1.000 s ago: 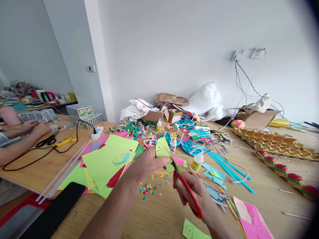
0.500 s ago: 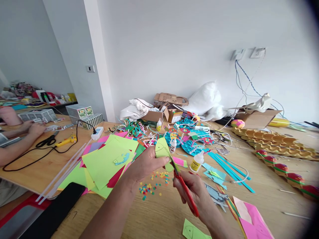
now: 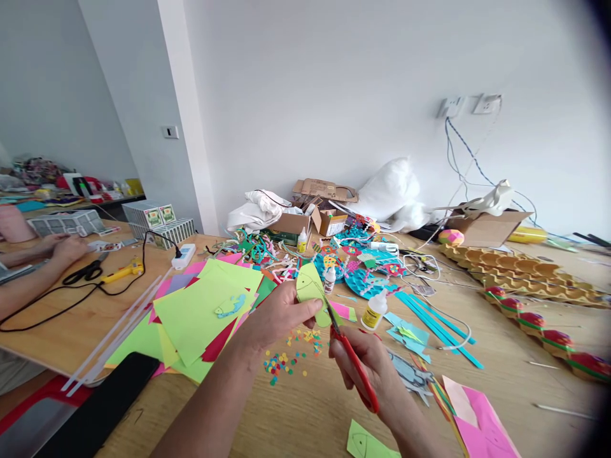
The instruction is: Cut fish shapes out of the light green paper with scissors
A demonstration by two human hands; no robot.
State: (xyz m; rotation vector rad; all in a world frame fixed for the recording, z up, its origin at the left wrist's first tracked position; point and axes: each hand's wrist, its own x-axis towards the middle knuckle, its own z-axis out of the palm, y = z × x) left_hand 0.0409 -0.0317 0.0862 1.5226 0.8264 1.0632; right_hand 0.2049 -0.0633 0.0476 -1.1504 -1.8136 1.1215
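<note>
My left hand [image 3: 285, 316] pinches a light green paper piece [image 3: 308, 284] that carries a drawn fish outline. Wrapped round the red handles of a pair of scissors [image 3: 358, 372] is my right hand [image 3: 375, 362]. The blades lie against the right edge of the green paper, near the pencil line. Below my right hand, another green paper piece [image 3: 366, 442] with a fish drawing rests on the table. Small coloured paper dots [image 3: 281, 366] are scattered under my left hand.
Coloured paper sheets [image 3: 195, 312] pile up at left beside a black phone-like slab [image 3: 109, 401]. Glue bottles [image 3: 373, 310], blue strips [image 3: 439, 324] and egg cartons [image 3: 520, 273] lie to the right. Another person's hands [image 3: 64, 247] work at far left, near a yellow glue gun [image 3: 124, 270].
The view has shifted slightly, so everything sits a little further left. My hands keep the same hold on paper and scissors; the blades look more closed.
</note>
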